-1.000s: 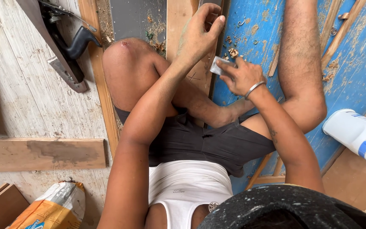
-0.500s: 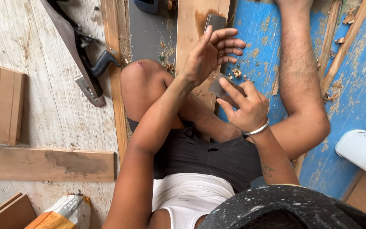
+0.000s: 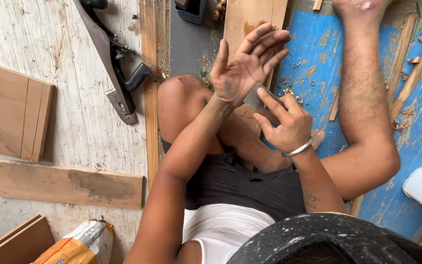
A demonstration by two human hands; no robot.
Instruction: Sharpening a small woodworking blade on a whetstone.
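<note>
A small flat grey blade [image 3: 255, 97] pressed against an open palm.

The right hand [image 3: 283, 124] pinches the blade, apparently metal, by its lower edge; its upper end touches the heel of the left hand [image 3: 242, 68], whose fingers are spread, gripping nothing, above the bent knee [image 3: 179, 95].

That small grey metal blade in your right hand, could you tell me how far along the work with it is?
Already done: shavings lie on the blue board, and the hand plane rests aside on the floor. In hand: the right hand pinches the small grey blade against the open left palm. Left: I cannot tell from this view what remains.
</note>
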